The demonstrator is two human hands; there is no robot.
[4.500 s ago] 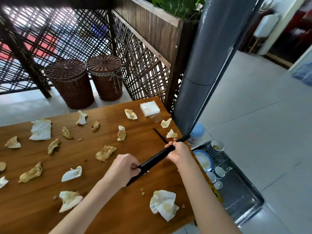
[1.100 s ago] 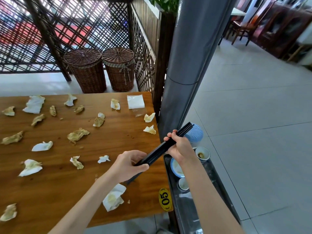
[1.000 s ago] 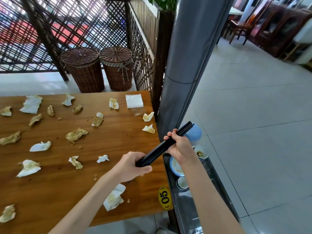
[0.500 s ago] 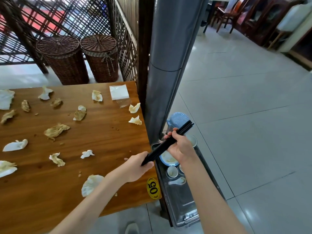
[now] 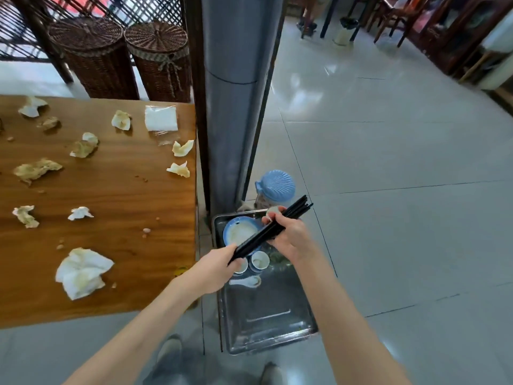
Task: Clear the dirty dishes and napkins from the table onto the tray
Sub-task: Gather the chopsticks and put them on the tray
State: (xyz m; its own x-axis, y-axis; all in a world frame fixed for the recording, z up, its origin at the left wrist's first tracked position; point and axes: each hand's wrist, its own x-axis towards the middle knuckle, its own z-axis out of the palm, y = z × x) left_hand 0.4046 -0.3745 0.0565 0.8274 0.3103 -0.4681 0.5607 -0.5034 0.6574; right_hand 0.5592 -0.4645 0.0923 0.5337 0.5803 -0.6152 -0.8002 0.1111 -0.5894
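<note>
The fingers of the right hand (image 5: 288, 236) curl round the upper part of a bundle of black chopsticks (image 5: 270, 227), pinching it, while the left hand (image 5: 219, 266) grips the lower end at about 8 o'clock from the right. The bundle slants from 8 o'clock up to 2 o'clock and hangs above the steel tray (image 5: 266, 309), which sits low beside the table (image 5: 116, 218), on what the view does not show. Under the hands, at the tray's 12 o'clock end, lie a blue-rimmed plate (image 5: 238, 232), two small cups, one of them (image 5: 259, 262) plainly seen, and a white spoon (image 5: 247, 282); the 6 o'clock half of the tray is bare metal. The likeliest trouble is the bundle fanning apart as the grips loosen: the sticks are smooth and round, so some could roll over the shallow rim to the floor at 3 o'clock, or strike the cups and tip them. Releasing from this height would add bounce; lowering toward the bare half looks safer. A blue-lidded jar (image 5: 274, 187) stands just beyond the tray at 12 o'clock, near the bundle's upper tips, and a forward swing could knock it. Many crumpled napkins, the largest (image 5: 82, 272) at 9 o'clock, are on the table, so much of the clearing appears left.
</note>
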